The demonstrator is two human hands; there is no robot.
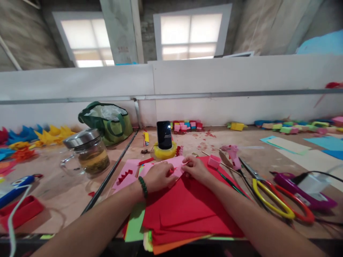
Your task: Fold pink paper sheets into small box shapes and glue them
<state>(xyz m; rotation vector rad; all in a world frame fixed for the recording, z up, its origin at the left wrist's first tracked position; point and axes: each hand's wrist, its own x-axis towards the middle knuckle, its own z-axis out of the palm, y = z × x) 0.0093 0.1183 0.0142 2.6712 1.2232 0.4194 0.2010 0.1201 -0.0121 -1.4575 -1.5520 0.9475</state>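
Observation:
A pink felt-like sheet [177, 162] lies over the upper part of a stack of red sheets [193, 203]. My left hand [159, 175], with a green bead bracelet at its wrist, is closed on the left part of the pink sheet. A small bit of red shows by its fingers. The right edge of the same sheet is pinched between the thumb and fingertips of my right hand [196, 170]. A small pink box-shaped piece [214, 161] sits just right of that hand. Red zigzag-cut strips [125, 175] rest on pink material to the left.
Scissors [273, 200], a pink glue gun [234, 157] and a purple device [302, 191] are on the right. A phone [164, 135] stands in a yellow tape roll [164, 151] ahead. A glass tea mug [92, 157] and a green bag [112, 123] stand left.

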